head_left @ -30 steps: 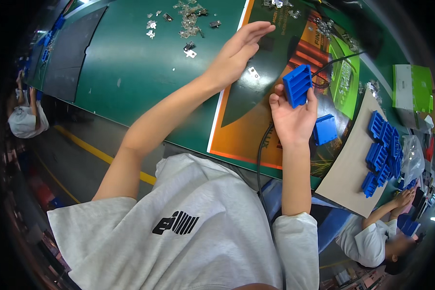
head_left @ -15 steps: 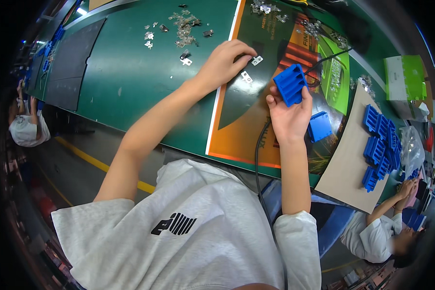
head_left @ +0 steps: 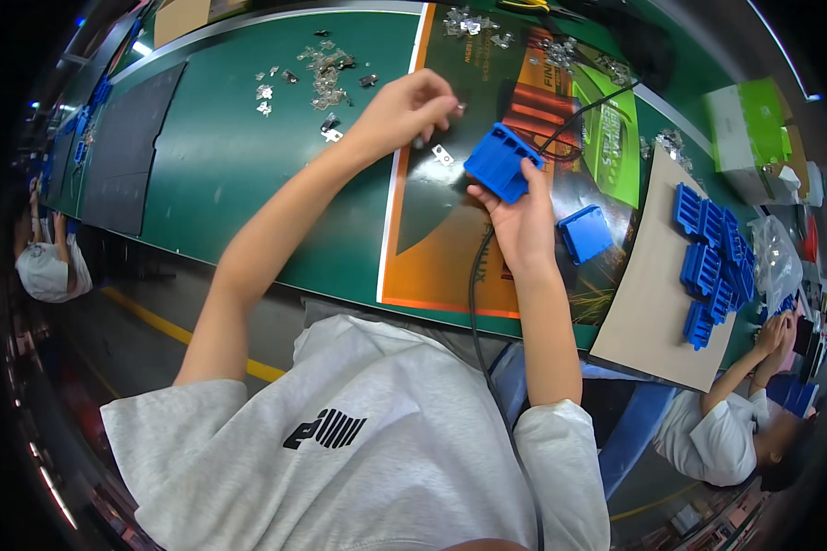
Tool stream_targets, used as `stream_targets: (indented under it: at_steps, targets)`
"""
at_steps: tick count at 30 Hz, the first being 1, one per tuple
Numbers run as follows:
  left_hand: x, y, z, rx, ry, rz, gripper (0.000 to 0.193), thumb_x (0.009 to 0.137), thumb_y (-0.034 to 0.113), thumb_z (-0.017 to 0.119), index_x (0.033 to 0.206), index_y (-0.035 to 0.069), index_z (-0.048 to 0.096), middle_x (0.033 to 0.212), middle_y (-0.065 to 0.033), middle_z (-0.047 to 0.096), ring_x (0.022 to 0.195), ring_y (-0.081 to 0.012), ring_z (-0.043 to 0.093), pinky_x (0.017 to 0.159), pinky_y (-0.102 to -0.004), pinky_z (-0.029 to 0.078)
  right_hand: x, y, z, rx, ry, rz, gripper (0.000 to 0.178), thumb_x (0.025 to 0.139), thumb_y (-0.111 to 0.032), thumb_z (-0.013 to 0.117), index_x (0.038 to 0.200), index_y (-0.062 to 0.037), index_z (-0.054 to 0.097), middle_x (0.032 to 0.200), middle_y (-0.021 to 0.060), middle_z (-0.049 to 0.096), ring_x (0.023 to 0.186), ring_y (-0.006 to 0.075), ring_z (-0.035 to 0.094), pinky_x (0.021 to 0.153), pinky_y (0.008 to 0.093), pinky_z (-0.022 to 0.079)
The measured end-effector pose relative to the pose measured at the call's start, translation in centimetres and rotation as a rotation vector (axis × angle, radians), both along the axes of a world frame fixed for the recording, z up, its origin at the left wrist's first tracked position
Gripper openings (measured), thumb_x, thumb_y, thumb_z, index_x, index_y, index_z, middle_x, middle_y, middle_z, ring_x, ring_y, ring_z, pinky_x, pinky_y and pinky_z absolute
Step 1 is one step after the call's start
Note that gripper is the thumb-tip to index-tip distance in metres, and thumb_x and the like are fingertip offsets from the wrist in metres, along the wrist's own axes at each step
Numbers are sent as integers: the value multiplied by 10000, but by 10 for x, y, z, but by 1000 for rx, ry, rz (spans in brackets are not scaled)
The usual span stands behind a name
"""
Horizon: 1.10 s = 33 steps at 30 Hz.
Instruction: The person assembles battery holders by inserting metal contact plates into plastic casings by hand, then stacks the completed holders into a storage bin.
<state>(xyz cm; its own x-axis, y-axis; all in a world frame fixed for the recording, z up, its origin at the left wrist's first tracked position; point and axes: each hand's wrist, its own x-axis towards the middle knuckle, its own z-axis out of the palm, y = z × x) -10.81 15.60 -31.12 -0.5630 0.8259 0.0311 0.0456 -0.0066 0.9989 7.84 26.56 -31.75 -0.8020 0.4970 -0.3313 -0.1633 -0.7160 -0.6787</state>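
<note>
My left hand (head_left: 412, 112) is raised over the printed sheet, thumb and forefinger pinched on a small metal clip (head_left: 460, 108), of which only a bit shows. Under that hand, another flat metal clip (head_left: 443, 154) with holes lies on the sheet. My right hand (head_left: 524, 220) grips a blue plastic battery holder (head_left: 500, 167) by its lower and right edges, its slots tilted away from me. To the right of that hand, a second blue holder (head_left: 585, 233) lies on the sheet.
Loose metal clips (head_left: 329, 78) are scattered on the green table (head_left: 220, 138), with more along the far edge. Several blue holders (head_left: 708, 248) are piled on cardboard (head_left: 648, 303) at right. A black cable (head_left: 476, 303) crosses the sheet. Co-workers sit at both sides.
My left hand has picked the metal clip up off the sheet. My right hand has tilted the blue holder and brought it nearer the left hand. The whole view has shifted slightly.
</note>
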Motion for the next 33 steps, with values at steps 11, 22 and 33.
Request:
stream_targets:
  at_steps: [11, 22, 33]
  targets:
    - [20, -30, 5, 100, -721, -152, 264, 902, 113, 599, 1130, -18, 575, 954, -119, 634, 771, -129, 633, 714, -254, 557, 0, -7, 14, 210, -124, 152, 313, 949, -205, 474, 1104, 64, 518, 1023, 144, 620, 904, 226, 627, 744, 347, 540]
    - [25, -31, 13, 15, -496, -43, 232, 890, 89, 604, 1094, -21, 600, 986, -112, 655, 818, -130, 649, 781, -256, 545, 0, -8, 15, 205, -141, 217, 339, 952, -215, 460, 1183, 33, 469, 1076, 132, 596, 950, 216, 617, 806, 365, 535]
    - [40, -27, 9, -12, 332, 93, 93, 864, 53, 611, 939, 9, 642, 1004, -60, 633, 804, -108, 589, 687, -225, 470, -3, -15, 18, 228, -151, 246, 337, 955, -201, 454, 1187, 43, 465, 1081, 124, 591, 958, 201, 614, 829, 363, 535]
